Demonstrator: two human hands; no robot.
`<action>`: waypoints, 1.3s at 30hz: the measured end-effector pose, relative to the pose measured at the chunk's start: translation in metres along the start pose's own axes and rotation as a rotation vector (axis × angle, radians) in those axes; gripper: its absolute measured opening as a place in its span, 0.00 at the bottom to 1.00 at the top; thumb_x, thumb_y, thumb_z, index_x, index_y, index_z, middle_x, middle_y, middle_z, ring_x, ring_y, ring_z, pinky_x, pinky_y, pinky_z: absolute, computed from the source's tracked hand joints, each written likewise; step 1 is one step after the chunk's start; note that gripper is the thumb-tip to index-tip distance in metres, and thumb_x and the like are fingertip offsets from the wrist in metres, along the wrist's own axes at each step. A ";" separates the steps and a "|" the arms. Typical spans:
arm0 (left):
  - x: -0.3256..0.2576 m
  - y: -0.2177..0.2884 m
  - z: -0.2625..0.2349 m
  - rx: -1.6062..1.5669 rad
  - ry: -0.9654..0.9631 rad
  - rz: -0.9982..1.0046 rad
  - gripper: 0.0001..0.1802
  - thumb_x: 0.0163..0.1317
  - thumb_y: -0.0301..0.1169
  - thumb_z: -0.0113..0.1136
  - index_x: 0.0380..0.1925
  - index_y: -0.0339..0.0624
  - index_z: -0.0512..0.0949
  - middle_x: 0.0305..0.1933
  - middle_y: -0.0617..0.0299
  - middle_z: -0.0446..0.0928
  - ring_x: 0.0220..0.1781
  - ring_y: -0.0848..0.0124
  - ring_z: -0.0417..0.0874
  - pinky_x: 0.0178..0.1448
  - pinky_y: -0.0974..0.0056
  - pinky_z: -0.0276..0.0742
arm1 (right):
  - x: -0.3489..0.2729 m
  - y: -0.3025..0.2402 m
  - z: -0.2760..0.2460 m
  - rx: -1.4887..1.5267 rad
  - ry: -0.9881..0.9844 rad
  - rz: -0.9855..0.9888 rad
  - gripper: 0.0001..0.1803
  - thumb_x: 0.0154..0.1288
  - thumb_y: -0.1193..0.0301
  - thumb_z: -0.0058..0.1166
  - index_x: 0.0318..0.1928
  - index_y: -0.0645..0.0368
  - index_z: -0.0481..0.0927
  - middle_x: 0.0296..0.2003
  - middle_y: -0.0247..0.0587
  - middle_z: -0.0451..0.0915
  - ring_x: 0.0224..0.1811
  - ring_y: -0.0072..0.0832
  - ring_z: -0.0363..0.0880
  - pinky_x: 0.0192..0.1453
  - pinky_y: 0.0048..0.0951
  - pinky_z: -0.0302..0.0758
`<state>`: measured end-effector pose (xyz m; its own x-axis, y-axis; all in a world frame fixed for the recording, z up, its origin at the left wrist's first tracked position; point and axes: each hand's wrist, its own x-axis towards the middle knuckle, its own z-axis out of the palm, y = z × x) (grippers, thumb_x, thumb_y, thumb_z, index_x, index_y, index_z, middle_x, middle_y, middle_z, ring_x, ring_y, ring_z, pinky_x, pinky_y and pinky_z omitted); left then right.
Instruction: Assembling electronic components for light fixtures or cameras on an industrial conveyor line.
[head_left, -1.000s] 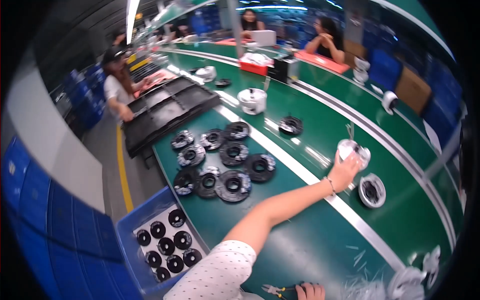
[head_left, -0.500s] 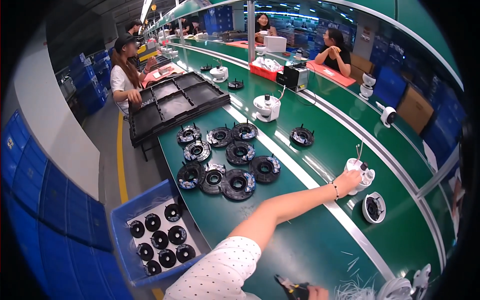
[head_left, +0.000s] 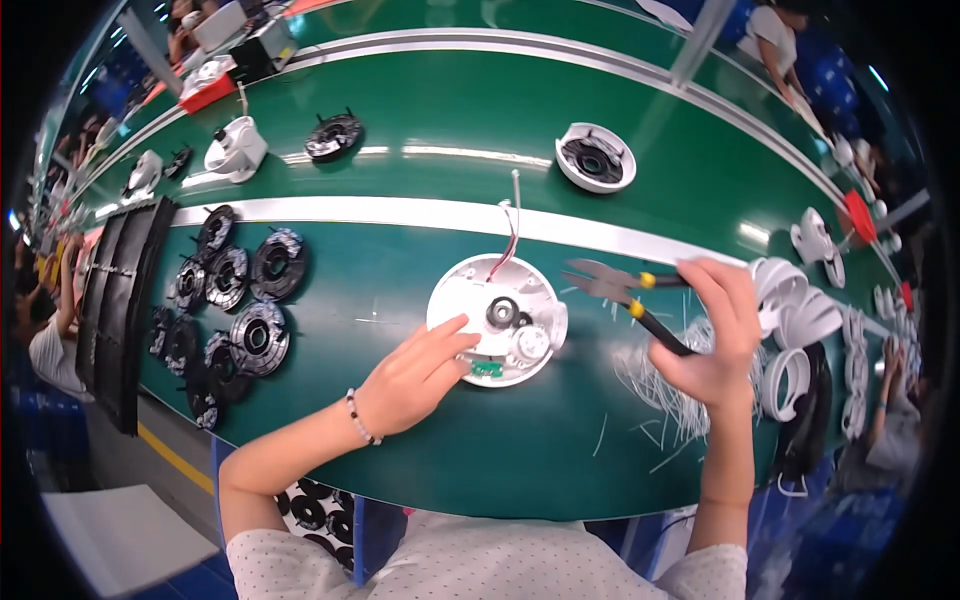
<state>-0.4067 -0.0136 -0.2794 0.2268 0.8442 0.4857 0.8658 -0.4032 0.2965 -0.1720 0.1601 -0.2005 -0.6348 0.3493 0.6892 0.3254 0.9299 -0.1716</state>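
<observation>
A white round plastic housing (head_left: 465,290) lies on the green bench in front of me, its inner side up. A thin red and white cable (head_left: 512,235) rises from its far edge, and a small green circuit board (head_left: 487,369) shows near its near edge. My left hand (head_left: 415,375) rests on the left side of the housing, fingers stretched out and apart. To its right, my right hand (head_left: 715,335) holds diagonal cutters (head_left: 605,282) with yellow and black handles. The handles are spread between thumb and fingers, and the jaws point at the housing without touching it.
Several black round parts (head_left: 262,338) lie at the left beside a black tray (head_left: 120,310). Thin white cut strips (head_left: 680,385) are heaped at the right, near white curved covers (head_left: 800,310). Beyond the metal strip, a white bowl-shaped part (head_left: 595,158) sits on the green belt.
My left hand has come back from the belt, and the white housing now lies on the bench. My right hand has lifted the cutters off the bench. The view has swung right.
</observation>
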 end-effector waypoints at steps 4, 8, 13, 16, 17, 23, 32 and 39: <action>-0.003 0.011 -0.002 -0.072 -0.019 0.025 0.09 0.43 0.25 0.60 0.25 0.37 0.71 0.42 0.54 0.73 0.50 0.58 0.74 0.43 0.61 0.74 | 0.006 -0.001 0.015 0.044 -0.180 -0.096 0.30 0.21 0.74 0.59 0.37 0.63 0.74 0.33 0.42 0.72 0.33 0.37 0.70 0.37 0.35 0.67; 0.009 0.006 -0.020 -0.006 0.211 -0.168 0.13 0.39 0.29 0.66 0.25 0.39 0.73 0.35 0.59 0.75 0.38 0.62 0.77 0.32 0.66 0.74 | 0.009 -0.008 0.028 0.004 -0.325 -0.132 0.30 0.22 0.73 0.62 0.38 0.61 0.73 0.35 0.39 0.70 0.35 0.34 0.68 0.34 0.32 0.64; 0.029 -0.006 -0.025 0.069 0.006 -0.407 0.10 0.40 0.28 0.65 0.22 0.40 0.72 0.36 0.59 0.72 0.37 0.63 0.72 0.35 0.63 0.71 | 0.016 -0.017 0.037 -0.044 -0.391 -0.183 0.30 0.24 0.72 0.63 0.38 0.63 0.73 0.34 0.39 0.69 0.36 0.32 0.66 0.36 0.30 0.63; 0.031 -0.012 -0.018 0.049 0.039 -0.372 0.09 0.42 0.27 0.63 0.20 0.40 0.72 0.38 0.60 0.72 0.38 0.63 0.72 0.35 0.63 0.71 | 0.020 -0.019 0.040 -0.066 -0.417 -0.195 0.29 0.25 0.72 0.63 0.38 0.63 0.73 0.33 0.39 0.68 0.35 0.32 0.66 0.36 0.30 0.62; 0.033 -0.014 -0.017 0.060 0.065 -0.346 0.08 0.42 0.27 0.63 0.19 0.39 0.71 0.37 0.60 0.72 0.38 0.63 0.72 0.35 0.63 0.71 | 0.021 -0.020 0.041 -0.065 -0.416 -0.200 0.29 0.25 0.72 0.63 0.38 0.63 0.73 0.33 0.39 0.68 0.35 0.32 0.66 0.36 0.30 0.62; 0.045 -0.016 -0.017 -0.030 0.135 -0.369 0.05 0.45 0.24 0.59 0.21 0.38 0.72 0.40 0.57 0.72 0.39 0.60 0.72 0.39 0.62 0.69 | 0.025 -0.023 0.045 -0.063 -0.476 -0.165 0.30 0.24 0.74 0.61 0.38 0.63 0.73 0.36 0.41 0.70 0.37 0.35 0.67 0.39 0.33 0.65; 0.046 -0.023 -0.013 -0.087 0.263 -0.343 0.04 0.47 0.23 0.58 0.22 0.37 0.72 0.36 0.59 0.73 0.35 0.65 0.75 0.33 0.66 0.71 | 0.014 -0.017 0.038 -0.060 -0.536 -0.160 0.28 0.26 0.71 0.63 0.37 0.61 0.73 0.28 0.37 0.71 0.28 0.32 0.68 0.31 0.30 0.68; 0.072 0.002 -0.039 -0.461 0.516 0.154 0.09 0.45 0.17 0.55 0.30 0.36 0.75 0.28 0.58 0.77 0.24 0.69 0.78 0.30 0.67 0.73 | -0.001 -0.003 -0.020 0.055 0.251 0.253 0.26 0.33 0.81 0.56 0.42 0.65 0.74 0.35 0.41 0.76 0.32 0.23 0.73 0.34 0.21 0.68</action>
<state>-0.4060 0.0330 -0.2115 -0.0075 0.5362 0.8441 0.5375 -0.7096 0.4555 -0.1586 0.1544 -0.1865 -0.3450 0.5359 0.7706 0.4078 0.8250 -0.3912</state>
